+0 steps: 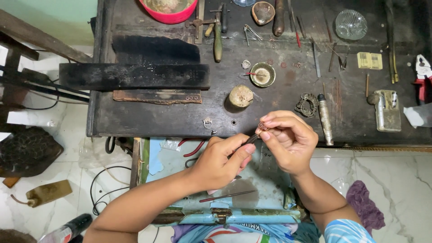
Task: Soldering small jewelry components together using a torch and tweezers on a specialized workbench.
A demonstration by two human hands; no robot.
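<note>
My left hand (220, 162) is closed around thin dark tweezers (251, 139), whose tips reach up to my right hand. My right hand (288, 139) pinches a tiny reddish jewellery piece (262, 127) between thumb and fingertips. Both hands hover over the front edge of a dark wooden workbench (148, 118), above an open pale blue drawer (265, 180). A small ring-like piece (207, 121) lies on the bench just left of my hands.
On the bench sit a small brass bowl (263, 74), a round wooden block (241, 96), a metal cylinder tool (325, 119), a coiled ornament (307, 104), a lighter (387, 110), a red bowl (168, 10), a glass dish (351, 24) and red-handled pliers (423, 76). Cables and a purple cloth (365, 204) lie on the marble floor.
</note>
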